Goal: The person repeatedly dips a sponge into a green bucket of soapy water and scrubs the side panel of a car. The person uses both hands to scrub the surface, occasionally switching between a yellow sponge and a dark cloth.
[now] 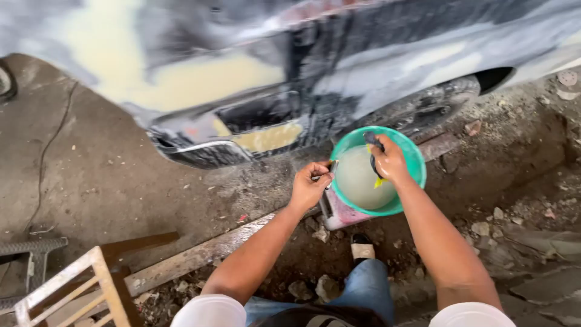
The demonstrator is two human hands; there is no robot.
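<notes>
A green plastic basin [410,158] holding cloudy water stands on a pinkish block [342,215] on the ground beside a car. My right hand [389,160] is over the basin, shut on a dark wet sanding pad with a yellow piece under it [379,181]. My left hand [310,184] is at the basin's left rim, its fingers closed around a small dark object [332,168]. The car's side panel [254,60] above is sanded grey with pale yellow filler patches.
A rear tyre [430,106] sits behind the basin. A wooden plank [193,257] lies across the dirt and rubble. A wooden frame [78,290] and a metal stand [30,254] are at the lower left. My jeans and shoe [363,249] are below the basin.
</notes>
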